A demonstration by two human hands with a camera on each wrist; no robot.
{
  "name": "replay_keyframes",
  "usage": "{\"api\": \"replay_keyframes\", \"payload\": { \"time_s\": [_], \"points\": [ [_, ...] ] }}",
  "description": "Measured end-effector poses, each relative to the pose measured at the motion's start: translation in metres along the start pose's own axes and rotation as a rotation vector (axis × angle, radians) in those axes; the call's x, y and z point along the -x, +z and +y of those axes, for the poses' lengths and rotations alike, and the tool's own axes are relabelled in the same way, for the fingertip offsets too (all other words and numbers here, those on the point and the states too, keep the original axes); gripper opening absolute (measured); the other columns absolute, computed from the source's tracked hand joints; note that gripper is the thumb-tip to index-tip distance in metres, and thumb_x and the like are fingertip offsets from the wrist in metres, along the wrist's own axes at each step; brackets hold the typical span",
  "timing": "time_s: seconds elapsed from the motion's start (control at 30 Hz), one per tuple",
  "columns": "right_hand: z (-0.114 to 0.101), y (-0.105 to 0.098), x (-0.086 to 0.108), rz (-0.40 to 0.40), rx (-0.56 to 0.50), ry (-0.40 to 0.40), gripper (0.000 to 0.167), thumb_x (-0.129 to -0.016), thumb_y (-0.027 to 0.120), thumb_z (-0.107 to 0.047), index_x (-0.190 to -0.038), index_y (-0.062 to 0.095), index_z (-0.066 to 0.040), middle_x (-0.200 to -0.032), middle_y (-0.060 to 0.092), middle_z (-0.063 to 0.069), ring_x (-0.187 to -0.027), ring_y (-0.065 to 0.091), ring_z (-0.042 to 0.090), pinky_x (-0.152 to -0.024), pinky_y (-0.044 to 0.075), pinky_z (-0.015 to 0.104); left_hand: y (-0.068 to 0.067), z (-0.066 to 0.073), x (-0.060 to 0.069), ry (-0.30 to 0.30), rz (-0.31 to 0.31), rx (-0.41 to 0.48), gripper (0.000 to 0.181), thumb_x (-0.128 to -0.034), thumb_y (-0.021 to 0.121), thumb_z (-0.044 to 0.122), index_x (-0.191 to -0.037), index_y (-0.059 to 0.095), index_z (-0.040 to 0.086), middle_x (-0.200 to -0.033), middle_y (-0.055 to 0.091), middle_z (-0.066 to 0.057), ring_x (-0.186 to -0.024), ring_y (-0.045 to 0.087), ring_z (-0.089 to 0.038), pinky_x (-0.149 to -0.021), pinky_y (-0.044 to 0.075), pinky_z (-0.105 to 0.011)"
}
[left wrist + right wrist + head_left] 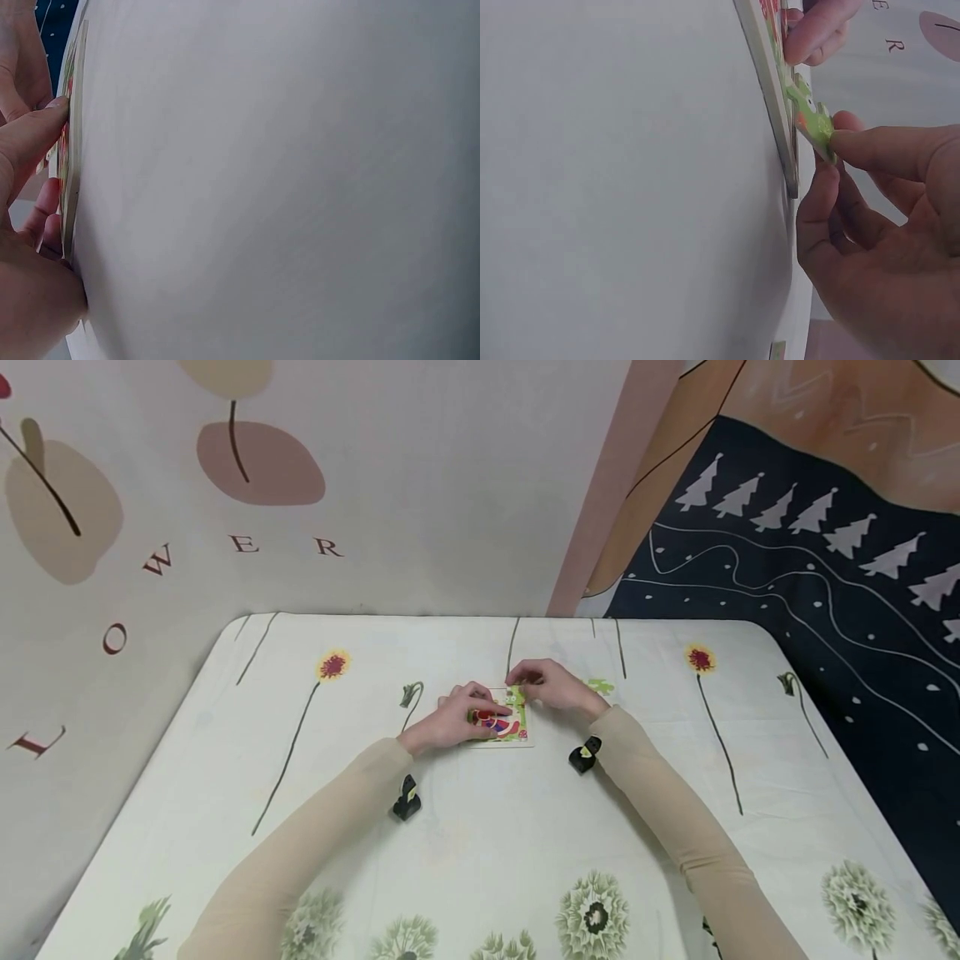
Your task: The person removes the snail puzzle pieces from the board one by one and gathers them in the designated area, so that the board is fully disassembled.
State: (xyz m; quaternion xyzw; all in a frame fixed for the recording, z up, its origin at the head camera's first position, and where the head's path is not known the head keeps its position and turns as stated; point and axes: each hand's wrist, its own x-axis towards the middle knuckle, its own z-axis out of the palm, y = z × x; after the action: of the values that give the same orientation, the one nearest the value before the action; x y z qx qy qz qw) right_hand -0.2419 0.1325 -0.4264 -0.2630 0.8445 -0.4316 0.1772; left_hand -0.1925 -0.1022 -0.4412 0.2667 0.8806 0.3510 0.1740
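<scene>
A flat, colourful puzzle board (517,742) with a pale rim lies near the table's far side. My left hand (453,717) rests over its left part, with thumb and fingers touching the printed surface. At the board's upper right corner is my right hand (553,685). Between thumb and fingers it pinches a green puzzle piece (816,127) with painted eyes and an orange patch. The piece is tilted, one end at the board (781,142). My left hand covers part of the red and blue picture.
Another green piece (600,687) lies on the table right of the board, partly behind my right wrist. The white tablecloth (495,827) has printed flowers. Patterned fabric (450,510) rises behind the far edge. A black wrist device (407,799) sits below the left cuff.
</scene>
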Motion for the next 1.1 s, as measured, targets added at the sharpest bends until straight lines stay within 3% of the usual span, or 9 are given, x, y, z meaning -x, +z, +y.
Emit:
{"api": "replay_keyframes", "payload": {
  "time_s": [0.13,0.5,1.1],
  "points": [
    [0.001,-0.001,0.001,0.019,-0.006,-0.005,0.025,-0.099,0.053,0.006,-0.118,0.068,0.007,-0.117,0.069,0.021,-0.106,0.060,0.029,-0.094,0.045,0.038,-0.001,0.001,0.000,-0.002,0.001,-0.001,0.039,-0.0954,0.075,0.019,-0.134,0.071,0.014,-0.136,0.050,-0.012,-0.120,0.040,-0.030,-0.098,0.027,-0.049],
    [0.002,-0.004,0.007,0.050,-0.083,0.075,0.026,-0.100,0.054,0.003,-0.121,0.069,0.005,-0.121,0.068,0.020,-0.107,0.059,0.026,-0.093,0.045,0.032,0.000,0.001,0.000,-0.008,-0.002,-0.002,0.040,-0.0950,0.076,0.020,-0.134,0.071,0.015,-0.138,0.049,-0.013,-0.122,0.041,-0.031,-0.099,0.027,-0.050],
    [0.014,-0.017,0.023,0.127,-0.117,0.086,0.025,-0.100,0.057,-0.001,-0.121,0.069,0.005,-0.123,0.067,0.020,-0.111,0.060,0.028,-0.100,0.044,0.039,-0.001,0.003,0.001,-0.013,-0.006,-0.005,0.040,-0.0959,0.075,0.022,-0.136,0.070,0.015,-0.139,0.049,-0.013,-0.124,0.040,-0.032,-0.102,0.027,-0.053]
  ]
}}
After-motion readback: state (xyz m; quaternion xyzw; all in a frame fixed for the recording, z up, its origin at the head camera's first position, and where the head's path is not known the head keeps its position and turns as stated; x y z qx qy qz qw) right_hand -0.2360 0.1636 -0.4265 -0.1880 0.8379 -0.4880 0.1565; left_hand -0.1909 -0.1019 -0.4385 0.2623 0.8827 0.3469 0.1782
